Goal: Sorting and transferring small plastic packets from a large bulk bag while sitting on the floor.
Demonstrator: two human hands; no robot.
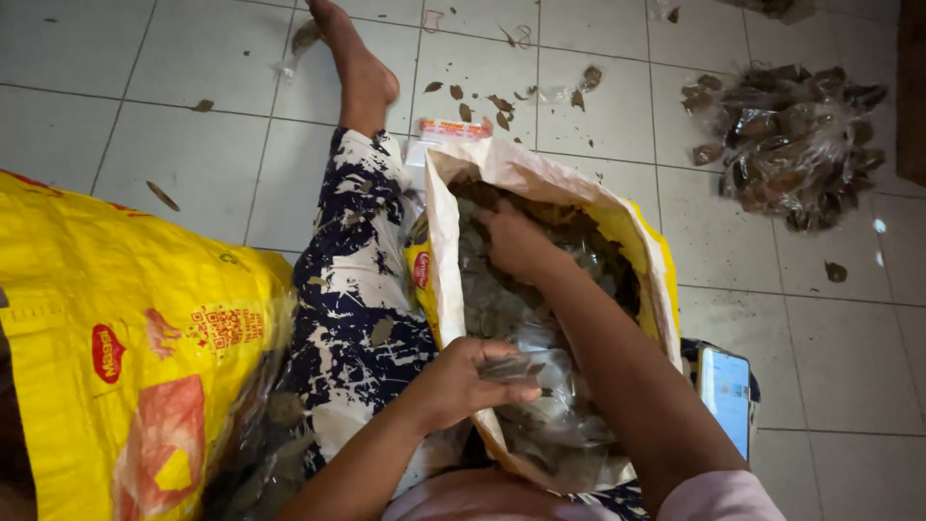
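Pale floor tiles (pixel 820 367) spread under everything, dusted with crumbs and scraps of dry leaf. Nearest the camera, at the right, a phone (pixel 725 391) with a lit screen lies on the floor just beside the open sack (pixel 453 251), a tall white-lined bag with a yellow outside that stands between the person's legs. At the near left a second yellow sack (pixel 116 328) lies on its side, with clear plastic showing at its mouth.

The left hand (pixel 463 381) sits at the near rim of the open sack. Its fingers are curled closed around a small clear packet of dry leaves (pixel 511 368), pinched between thumb and forefinger. Below it more clear plastic and leaves fill the bottom of the sack.

Farther in, the right hand (pixel 516 241) reaches down into the sack among the grey-brown dried leaves (pixel 492 299). Its fingers are bent down into the pile and mostly hidden, so I cannot tell whether they grip anything.

Left of the sack a leg in navy-and-white patterned cloth (pixel 352 280) stretches away, ending in a bare foot (pixel 357 68) at the far edge. At the far right a clear plastic bundle of brown leaves (pixel 786 130) rests on the tiles, well apart from the sack, and loose leaf bits (pixel 497 101) lie scattered beyond the sack's mouth.
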